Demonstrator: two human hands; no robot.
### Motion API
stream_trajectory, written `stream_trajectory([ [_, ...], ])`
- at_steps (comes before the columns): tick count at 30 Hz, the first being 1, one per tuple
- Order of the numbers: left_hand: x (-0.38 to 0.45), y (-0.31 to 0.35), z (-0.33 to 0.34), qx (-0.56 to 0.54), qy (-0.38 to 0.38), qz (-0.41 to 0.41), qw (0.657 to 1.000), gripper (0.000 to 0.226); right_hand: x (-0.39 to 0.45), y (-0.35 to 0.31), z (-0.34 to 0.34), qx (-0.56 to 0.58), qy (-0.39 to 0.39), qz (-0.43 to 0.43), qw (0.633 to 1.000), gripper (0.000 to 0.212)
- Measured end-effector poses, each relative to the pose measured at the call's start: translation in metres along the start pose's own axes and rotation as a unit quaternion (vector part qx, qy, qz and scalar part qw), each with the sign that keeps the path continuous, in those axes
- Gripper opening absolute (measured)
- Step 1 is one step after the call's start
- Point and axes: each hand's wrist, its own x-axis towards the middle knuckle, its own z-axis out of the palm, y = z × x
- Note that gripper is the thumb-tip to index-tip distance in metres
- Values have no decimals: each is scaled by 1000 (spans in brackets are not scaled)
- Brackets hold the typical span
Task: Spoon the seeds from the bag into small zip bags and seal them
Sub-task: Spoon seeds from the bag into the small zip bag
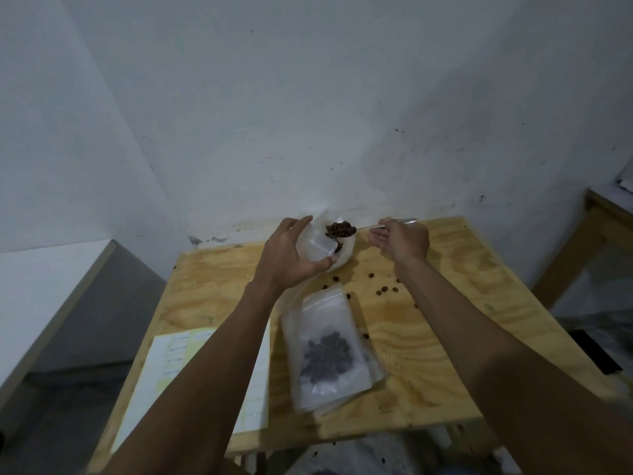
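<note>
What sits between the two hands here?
In the head view, the spoon's heaped bowl of seeds sits between left hand and right hand, over the big bag.

A bare back room used as a makeshift packing station: scuffed whitewashed walls (308, 114) meet in a corner, a raw plywood table (428, 337) stands against them (loose seeds (383, 290) scattered across it), a handwritten record sheet (171, 354) lies there, and a second wooden table (596, 217) stands nearby.
</note>
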Motion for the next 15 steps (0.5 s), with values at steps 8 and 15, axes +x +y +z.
stream_trajectory([
  [8, -4, 5, -1, 13, -4, -28, 1000, 104, -14, -21, 7, -18, -22, -35, 999, 10],
  [15, -3, 10, -2, 5, -1, -21, 1000, 97, -36, -14, 14, -134, -133, -109, 976, 10],
])
